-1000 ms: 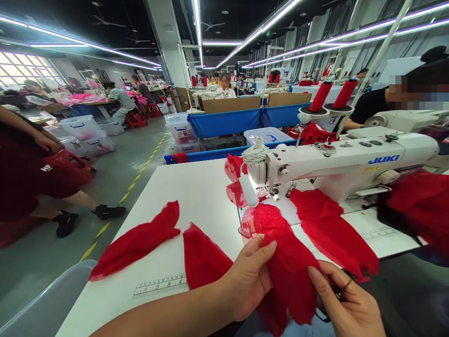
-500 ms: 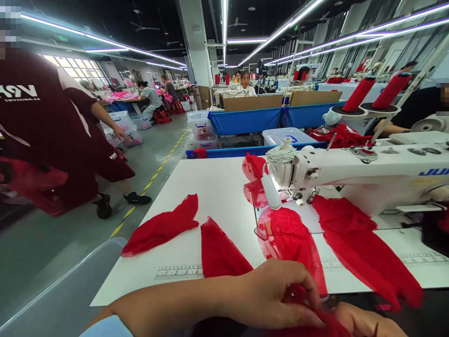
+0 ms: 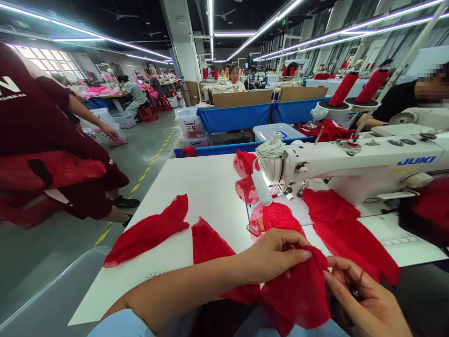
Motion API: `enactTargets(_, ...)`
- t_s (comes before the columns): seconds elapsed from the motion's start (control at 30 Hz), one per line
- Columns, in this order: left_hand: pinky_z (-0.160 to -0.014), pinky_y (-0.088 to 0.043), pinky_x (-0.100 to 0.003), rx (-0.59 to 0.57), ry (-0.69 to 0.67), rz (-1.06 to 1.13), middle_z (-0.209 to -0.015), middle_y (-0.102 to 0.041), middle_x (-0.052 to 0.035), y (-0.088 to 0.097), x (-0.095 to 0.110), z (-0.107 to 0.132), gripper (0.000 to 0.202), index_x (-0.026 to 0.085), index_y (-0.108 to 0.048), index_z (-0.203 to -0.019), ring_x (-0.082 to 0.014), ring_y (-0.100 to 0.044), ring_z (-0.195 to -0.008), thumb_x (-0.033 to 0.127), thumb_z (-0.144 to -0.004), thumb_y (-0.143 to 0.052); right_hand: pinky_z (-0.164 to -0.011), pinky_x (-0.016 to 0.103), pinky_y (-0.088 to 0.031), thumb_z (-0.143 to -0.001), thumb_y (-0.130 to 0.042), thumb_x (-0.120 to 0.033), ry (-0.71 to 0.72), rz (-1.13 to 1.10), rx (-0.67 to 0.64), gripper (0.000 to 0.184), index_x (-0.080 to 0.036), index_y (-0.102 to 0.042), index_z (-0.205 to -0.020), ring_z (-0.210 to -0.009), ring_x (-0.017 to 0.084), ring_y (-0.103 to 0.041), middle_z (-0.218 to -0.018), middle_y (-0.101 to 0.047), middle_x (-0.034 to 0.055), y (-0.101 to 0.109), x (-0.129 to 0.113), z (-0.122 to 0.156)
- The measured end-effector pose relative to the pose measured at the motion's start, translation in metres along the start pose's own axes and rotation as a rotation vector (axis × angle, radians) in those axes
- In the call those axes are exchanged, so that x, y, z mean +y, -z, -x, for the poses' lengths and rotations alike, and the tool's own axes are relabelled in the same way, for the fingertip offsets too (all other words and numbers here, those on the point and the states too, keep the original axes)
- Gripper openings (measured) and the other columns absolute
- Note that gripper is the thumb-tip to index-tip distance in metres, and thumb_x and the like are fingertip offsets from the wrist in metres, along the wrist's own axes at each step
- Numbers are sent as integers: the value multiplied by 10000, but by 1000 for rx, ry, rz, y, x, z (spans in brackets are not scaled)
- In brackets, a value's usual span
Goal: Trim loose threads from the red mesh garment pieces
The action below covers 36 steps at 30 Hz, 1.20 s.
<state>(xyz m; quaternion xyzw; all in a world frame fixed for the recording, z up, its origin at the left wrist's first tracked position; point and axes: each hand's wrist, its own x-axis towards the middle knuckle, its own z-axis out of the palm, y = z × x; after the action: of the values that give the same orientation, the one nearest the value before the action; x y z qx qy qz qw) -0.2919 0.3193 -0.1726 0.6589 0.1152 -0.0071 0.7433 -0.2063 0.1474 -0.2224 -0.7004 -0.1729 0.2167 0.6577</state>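
Note:
My left hand (image 3: 277, 255) pinches a piece of red sheer fabric (image 3: 301, 290) at the front edge of the white sewing table (image 3: 196, 187). My right hand (image 3: 365, 299) is curled at the fabric's right edge, fingers closed on it. The piece runs up toward a red lace part (image 3: 277, 216) under the needle of the white JUKI sewing machine (image 3: 351, 161). Two loose red pieces lie to the left, one (image 3: 149, 231) farther out and one (image 3: 206, 243) by my left forearm. A long red piece (image 3: 347, 234) lies right of the needle.
A person in dark red (image 3: 45, 140) stands in the aisle at left, holding a red bag. Two red thread cones (image 3: 358, 89) stand behind the machine. Blue bins (image 3: 235, 117), clear plastic boxes (image 3: 273, 132) and seated workers fill the back. A grey chair edge (image 3: 49, 299) sits at lower left.
Both hands lifted back into view with the fabric after dipping toward my lap. The person in dark red moved left along the aisle. The camera shifted slightly.

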Motion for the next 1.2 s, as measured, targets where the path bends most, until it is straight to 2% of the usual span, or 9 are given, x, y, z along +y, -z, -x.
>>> enactTargets(0.17,-659,-385,-252,68,-49,35,-800,-576,-18,6,-12,-12,140,146,-644,-843,-126,-498,-728,279,-799,-640,-421,183,-351,-597,-831,-533,-65,-81,35,407,-191,-640,-709,-475,79,-381,-559,-445,-57,-8,-13,-8)
enactTargets(0.3,-690,-375,-251,96,-128,-32,-880,-565,-20,11,-15,-13,198,159,-664,-966,-125,-479,-779,236,-784,-680,-462,190,-372,-614,-826,-518,-7,-64,35,399,-178,-643,-715,-518,86,-402,-597,-462,-45,-13,-19,-12)
enactTargets(0.43,-692,-386,-246,62,-156,34,-874,-593,-21,13,-15,-14,198,159,-659,-938,-121,-503,-777,300,-804,-693,-451,192,-374,-669,-788,-522,23,-33,13,381,-178,-635,-726,-503,85,-389,-576,-421,-55,-20,-18,-15)
enactTargets(0.6,-627,-387,-229,142,-67,167,-744,-586,4,16,-18,-16,291,151,-613,-777,-103,-506,-678,413,-758,-736,-472,230,-428,-721,-737,-557,-54,-58,-142,402,-179,-658,-833,-528,119,-479,-634,-519,-22,-20,-10,-25)
enactTargets(0.7,-571,-369,-216,186,21,277,-681,-564,25,19,-17,-17,336,158,-570,-751,-91,-492,-608,441,-730,-751,-515,237,-435,-727,-720,-580,-33,-4,-208,432,-169,-701,-859,-556,125,-486,-639,-563,-8,-17,-3,-33)
enactTargets(0.8,-530,-334,-206,197,61,291,-635,-537,35,21,-14,-17,331,156,-553,-707,-80,-464,-570,421,-726,-751,-490,227,-387,-711,-735,-574,5,25,-112,425,-162,-705,-811,-534,114,-440,-592,-524,-20,-18,-1,-36)
enactTargets(0.93,-564,-368,-221,197,76,283,-650,-561,26,21,-13,-19,318,152,-567,-698,-93,-492,-589,401,-706,-764,-456,194,-322,-721,-745,-546,-61,-131,-28,388,-174,-663,-795,-502,86,-392,-590,-484,-40,-28,-8,-33)
enactTargets(1.07,-606,-394,-235,218,45,317,-676,-589,18,20,-17,-19,350,156,-563,-712,-106,-522,-625,425,-683,-785,-486,197,-344,-694,-763,-548,-36,-116,-24,409,-171,-683,-831,-528,96,-416,-585,-474,-42,-38,-15,-33)
enactTargets(1.2,-643,-411,-246,199,33,279,-730,-620,7,23,-19,-20,331,157,-601,-762,-117,-541,-675,427,-696,-779,-475,200,-349,-662,-779,-547,-7,-69,-28,399,-168,-673,-725,-524,97,-398,-573,-468,-37,-40,-17,-37)
